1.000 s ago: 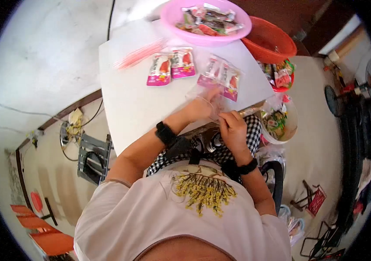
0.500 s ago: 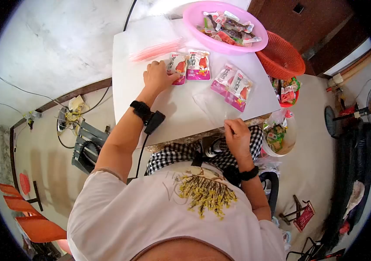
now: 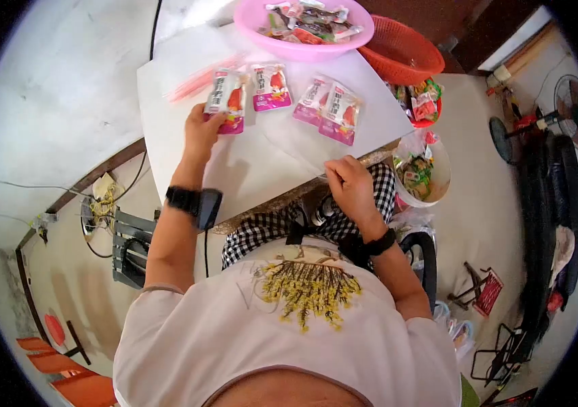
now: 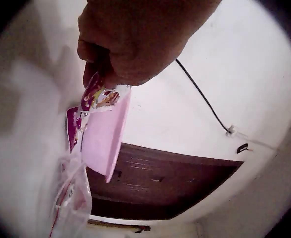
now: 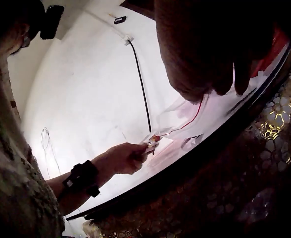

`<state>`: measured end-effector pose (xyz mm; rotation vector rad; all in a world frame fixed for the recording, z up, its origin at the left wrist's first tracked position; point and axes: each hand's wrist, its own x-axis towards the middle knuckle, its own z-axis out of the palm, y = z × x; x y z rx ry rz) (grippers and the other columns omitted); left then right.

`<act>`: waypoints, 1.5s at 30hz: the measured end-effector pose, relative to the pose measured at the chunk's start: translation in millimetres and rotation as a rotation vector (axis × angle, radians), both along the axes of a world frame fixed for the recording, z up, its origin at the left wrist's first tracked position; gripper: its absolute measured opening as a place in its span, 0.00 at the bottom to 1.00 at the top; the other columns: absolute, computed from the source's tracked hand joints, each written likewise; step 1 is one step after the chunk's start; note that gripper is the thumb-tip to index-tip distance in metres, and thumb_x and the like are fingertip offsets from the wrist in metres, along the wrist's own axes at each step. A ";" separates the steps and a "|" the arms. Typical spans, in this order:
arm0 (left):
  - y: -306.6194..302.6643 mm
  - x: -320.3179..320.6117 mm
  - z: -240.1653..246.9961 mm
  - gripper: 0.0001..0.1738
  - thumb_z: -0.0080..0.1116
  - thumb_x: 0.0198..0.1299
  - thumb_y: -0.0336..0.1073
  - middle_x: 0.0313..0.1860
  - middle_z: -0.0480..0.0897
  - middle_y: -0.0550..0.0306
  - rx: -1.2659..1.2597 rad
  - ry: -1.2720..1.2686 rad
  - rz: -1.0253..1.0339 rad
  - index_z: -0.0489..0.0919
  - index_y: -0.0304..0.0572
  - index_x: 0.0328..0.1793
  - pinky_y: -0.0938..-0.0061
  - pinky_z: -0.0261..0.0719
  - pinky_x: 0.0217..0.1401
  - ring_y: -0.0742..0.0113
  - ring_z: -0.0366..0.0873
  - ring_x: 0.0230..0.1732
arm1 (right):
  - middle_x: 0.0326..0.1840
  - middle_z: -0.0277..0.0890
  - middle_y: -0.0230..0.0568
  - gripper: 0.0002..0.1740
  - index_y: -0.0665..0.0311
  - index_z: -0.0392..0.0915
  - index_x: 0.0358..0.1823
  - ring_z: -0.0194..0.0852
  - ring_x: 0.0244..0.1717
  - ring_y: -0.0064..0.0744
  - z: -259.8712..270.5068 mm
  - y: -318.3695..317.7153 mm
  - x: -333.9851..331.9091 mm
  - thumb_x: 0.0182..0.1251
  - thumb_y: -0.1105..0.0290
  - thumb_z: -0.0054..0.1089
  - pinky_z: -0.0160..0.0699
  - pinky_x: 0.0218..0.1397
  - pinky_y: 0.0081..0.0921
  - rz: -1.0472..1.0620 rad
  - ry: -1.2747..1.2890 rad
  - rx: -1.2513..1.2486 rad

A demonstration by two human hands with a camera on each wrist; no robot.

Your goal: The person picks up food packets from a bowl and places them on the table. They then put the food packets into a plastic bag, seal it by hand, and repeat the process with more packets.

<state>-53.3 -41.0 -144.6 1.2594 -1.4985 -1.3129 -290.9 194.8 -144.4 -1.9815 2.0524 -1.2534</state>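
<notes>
My left hand (image 3: 202,136) pinches the lower edge of a white-and-magenta snack packet (image 3: 226,91) at the left of the table, thumb on its front. In the left wrist view, that packet (image 4: 93,94) hangs from the fingers. A second snack packet (image 3: 271,87) lies just right of it. Two more packets (image 3: 340,114) lie overlapped farther right. My right hand (image 3: 353,186), fingers curled, holds a clear plastic bag at the table's front edge. The right wrist view shows this bag (image 5: 185,116), with a red line along it, coming from under the fingers.
A pink basin (image 3: 302,47) full of packaged snacks stands at the back of the white table (image 3: 173,129). Thin pink-edged bags (image 3: 201,83) lie at its left. Right of the table are a red basket (image 3: 404,51) and a white bucket (image 3: 438,176) with packets.
My left hand has left the clear bag by my right hand, reached over to the left packet and drawn it a little left, away from its neighbour. My right hand stays at the table edge.
</notes>
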 end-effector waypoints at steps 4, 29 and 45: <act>46.6 32.1 20.3 0.14 0.59 0.61 0.29 0.28 0.79 0.62 0.133 0.197 -0.071 0.76 0.36 0.53 0.84 0.62 0.18 0.80 0.68 0.19 | 0.28 0.73 0.45 0.04 0.64 0.78 0.35 0.75 0.30 0.48 2.8 -2.8 -0.3 0.59 0.74 0.63 0.74 0.31 0.38 -0.021 -0.056 -0.067; 75.8 -117.4 14.8 0.16 0.47 0.64 0.23 0.34 0.79 0.55 0.449 0.353 -0.513 0.72 0.35 0.58 0.81 0.71 0.23 0.73 0.75 0.27 | 0.30 0.74 0.44 0.07 0.65 0.81 0.39 0.75 0.29 0.45 34.2 -16.8 4.4 0.58 0.78 0.63 0.75 0.31 0.34 -0.018 -0.148 -0.142; 77.6 -117.0 -5.5 0.21 0.50 0.66 0.26 0.59 0.76 0.51 -0.022 0.382 -0.564 0.71 0.34 0.65 0.74 0.72 0.62 0.67 0.74 0.60 | 0.27 0.72 0.44 0.05 0.65 0.81 0.38 0.74 0.28 0.46 21.8 -18.5 6.8 0.60 0.75 0.61 0.74 0.30 0.35 0.013 -0.095 -0.080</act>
